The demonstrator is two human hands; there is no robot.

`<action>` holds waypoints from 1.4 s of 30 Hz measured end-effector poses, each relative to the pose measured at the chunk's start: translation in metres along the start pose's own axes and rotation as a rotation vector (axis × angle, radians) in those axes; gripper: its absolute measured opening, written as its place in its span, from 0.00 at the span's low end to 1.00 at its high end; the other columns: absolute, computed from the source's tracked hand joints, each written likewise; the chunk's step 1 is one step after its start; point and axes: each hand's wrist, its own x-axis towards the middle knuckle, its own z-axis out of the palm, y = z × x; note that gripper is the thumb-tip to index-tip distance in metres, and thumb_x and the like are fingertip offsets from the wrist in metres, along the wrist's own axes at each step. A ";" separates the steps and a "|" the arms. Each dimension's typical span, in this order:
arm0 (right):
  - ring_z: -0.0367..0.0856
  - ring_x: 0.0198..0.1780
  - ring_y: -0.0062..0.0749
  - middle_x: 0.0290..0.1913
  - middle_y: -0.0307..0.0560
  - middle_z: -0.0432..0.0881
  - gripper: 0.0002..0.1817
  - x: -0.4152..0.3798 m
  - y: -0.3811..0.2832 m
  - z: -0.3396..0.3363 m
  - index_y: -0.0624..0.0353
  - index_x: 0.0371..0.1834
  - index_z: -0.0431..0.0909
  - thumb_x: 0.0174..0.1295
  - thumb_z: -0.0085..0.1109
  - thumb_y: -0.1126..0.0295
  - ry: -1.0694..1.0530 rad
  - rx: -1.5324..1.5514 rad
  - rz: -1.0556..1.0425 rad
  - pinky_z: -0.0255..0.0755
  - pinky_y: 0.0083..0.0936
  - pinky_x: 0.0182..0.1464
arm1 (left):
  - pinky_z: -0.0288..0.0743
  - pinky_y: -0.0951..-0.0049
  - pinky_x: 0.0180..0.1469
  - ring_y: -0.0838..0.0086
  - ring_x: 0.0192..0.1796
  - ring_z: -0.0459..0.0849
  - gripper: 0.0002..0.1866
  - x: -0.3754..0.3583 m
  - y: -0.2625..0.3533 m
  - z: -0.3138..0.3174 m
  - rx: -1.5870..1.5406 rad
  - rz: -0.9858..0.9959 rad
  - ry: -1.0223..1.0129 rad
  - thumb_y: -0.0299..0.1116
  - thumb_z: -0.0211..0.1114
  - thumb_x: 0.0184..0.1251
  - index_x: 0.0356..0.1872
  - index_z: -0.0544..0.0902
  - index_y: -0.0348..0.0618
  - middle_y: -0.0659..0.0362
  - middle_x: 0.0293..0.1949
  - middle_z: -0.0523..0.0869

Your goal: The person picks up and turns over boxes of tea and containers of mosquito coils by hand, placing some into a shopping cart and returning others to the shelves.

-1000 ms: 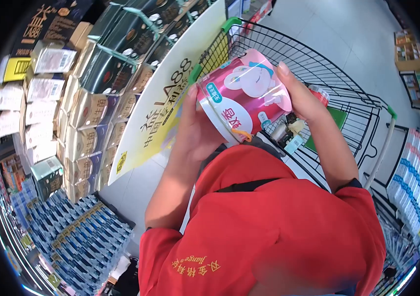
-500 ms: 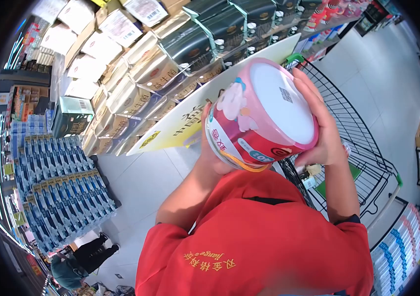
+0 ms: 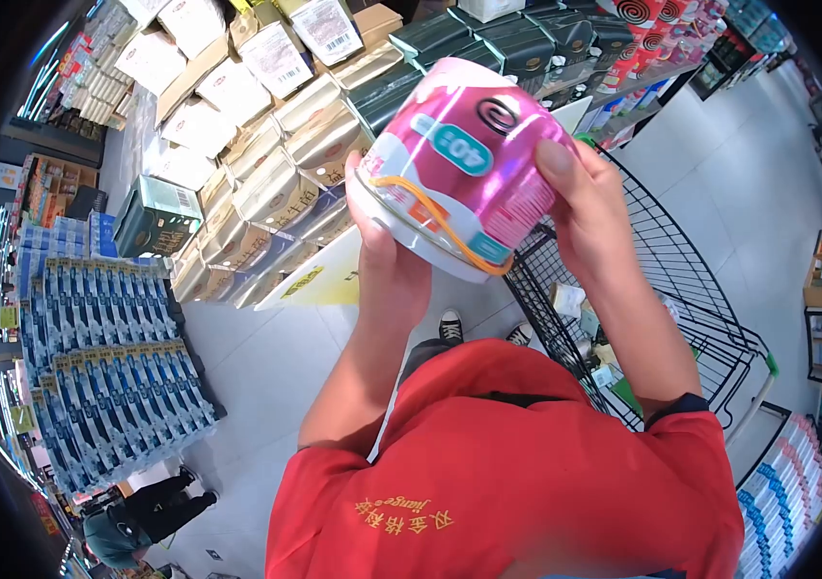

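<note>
Between my two hands is a pink plastic tub of mosquito coils [image 3: 474, 159], tilted, with a black spiral printed on its side. A yellow cord handle [image 3: 440, 227] runs along its white lid rim. My left hand [image 3: 392, 270] wraps the lid end from the left, thumb on the rim. My right hand [image 3: 585, 198] clasps the other side, its thumb pressed on the printed wall. The fingers behind the tub are hidden.
A wire shopping cart [image 3: 662, 270] with a few goods stands at my right. Boxed goods [image 3: 276, 183] are stacked ahead, behind a white sign board [image 3: 319, 275]. Blue-and-white packs [image 3: 122, 357] fill a display at left. A person in dark clothes [image 3: 131, 526] is at lower left.
Both hands have turned the tub, so its printed side faces me instead of its white end. The tub has also shifted slightly left and up in view.
</note>
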 end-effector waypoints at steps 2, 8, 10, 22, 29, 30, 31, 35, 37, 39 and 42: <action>0.80 0.50 0.24 0.50 0.46 0.84 0.32 0.006 -0.004 0.012 0.69 0.58 0.79 0.61 0.68 0.52 0.002 -0.064 0.019 0.73 0.24 0.56 | 0.65 0.56 0.72 0.63 0.73 0.67 0.38 0.001 0.000 -0.012 -0.009 0.016 -0.073 0.57 0.53 0.74 0.76 0.55 0.45 0.56 0.73 0.66; 0.80 0.51 0.27 0.52 0.48 0.82 0.32 0.016 -0.018 0.015 0.61 0.61 0.79 0.61 0.68 0.48 -0.185 -0.562 -0.147 0.74 0.25 0.54 | 0.66 0.54 0.71 0.61 0.72 0.68 0.36 0.016 0.032 -0.008 -0.032 -0.069 -0.077 0.60 0.42 0.76 0.74 0.60 0.45 0.53 0.71 0.68; 0.80 0.52 0.31 0.52 0.50 0.82 0.34 0.021 -0.025 0.012 0.61 0.61 0.79 0.60 0.67 0.45 -0.307 -0.725 -0.222 0.73 0.27 0.55 | 0.68 0.50 0.68 0.60 0.67 0.74 0.33 0.020 0.036 -0.011 -0.290 -0.146 -0.070 0.58 0.37 0.78 0.72 0.64 0.48 0.53 0.68 0.73; 0.70 0.69 0.38 0.68 0.55 0.70 0.67 0.038 0.012 0.039 0.66 0.76 0.55 0.40 0.73 0.30 -0.348 -0.118 -0.057 0.61 0.35 0.72 | 0.68 0.51 0.67 0.62 0.67 0.74 0.33 0.014 0.059 -0.026 -0.413 -0.209 0.043 0.62 0.36 0.76 0.72 0.66 0.54 0.60 0.68 0.74; 0.74 0.65 0.36 0.65 0.60 0.72 0.49 0.065 0.020 0.068 0.76 0.71 0.59 0.55 0.74 0.56 -0.342 0.138 -0.133 0.65 0.32 0.68 | 0.68 0.61 0.67 0.68 0.66 0.76 0.32 0.023 0.106 -0.043 0.134 -0.124 -0.013 0.56 0.43 0.79 0.75 0.61 0.48 0.57 0.68 0.74; 0.73 0.65 0.37 0.65 0.61 0.72 0.49 0.069 0.019 0.076 0.77 0.71 0.59 0.55 0.74 0.57 -0.328 0.137 -0.127 0.65 0.32 0.68 | 0.68 0.61 0.67 0.68 0.66 0.76 0.32 0.024 0.110 -0.052 0.133 -0.117 -0.009 0.56 0.43 0.79 0.75 0.61 0.48 0.57 0.68 0.74; 0.74 0.64 0.37 0.64 0.62 0.73 0.50 0.076 0.019 0.083 0.78 0.71 0.59 0.54 0.75 0.57 -0.318 0.130 -0.137 0.68 0.32 0.67 | 0.69 0.61 0.66 0.68 0.66 0.75 0.31 0.024 0.114 -0.059 0.331 -0.061 0.031 0.54 0.44 0.79 0.74 0.63 0.45 0.56 0.67 0.73; 0.77 0.61 0.38 0.62 0.64 0.74 0.53 0.107 0.020 0.105 0.80 0.70 0.60 0.49 0.78 0.54 -0.319 -0.101 -0.278 0.72 0.30 0.62 | 0.69 0.65 0.65 0.66 0.68 0.72 0.32 0.019 0.137 -0.079 0.733 0.162 0.118 0.46 0.58 0.74 0.72 0.65 0.39 0.54 0.68 0.71; 0.78 0.60 0.38 0.61 0.66 0.74 0.54 0.125 0.022 0.115 0.80 0.69 0.60 0.48 0.79 0.53 -0.336 -0.212 -0.380 0.72 0.29 0.62 | 0.68 0.60 0.66 0.61 0.67 0.72 0.34 0.018 0.152 -0.095 0.922 0.297 0.177 0.35 0.68 0.66 0.71 0.65 0.40 0.52 0.67 0.72; 0.76 0.62 0.33 0.63 0.58 0.76 0.49 0.129 0.019 0.125 0.74 0.71 0.63 0.51 0.77 0.58 -0.326 -0.376 -0.441 0.68 0.28 0.66 | 0.65 0.59 0.68 0.62 0.68 0.72 0.31 0.019 0.169 -0.113 1.132 0.430 0.210 0.33 0.69 0.64 0.67 0.71 0.38 0.50 0.67 0.73; 0.77 0.61 0.34 0.62 0.62 0.76 0.50 0.139 0.019 0.137 0.76 0.69 0.64 0.49 0.79 0.56 -0.317 -0.433 -0.417 0.70 0.27 0.64 | 0.64 0.62 0.70 0.62 0.68 0.73 0.26 0.020 0.195 -0.122 1.409 0.652 0.206 0.30 0.70 0.61 0.62 0.77 0.37 0.49 0.65 0.75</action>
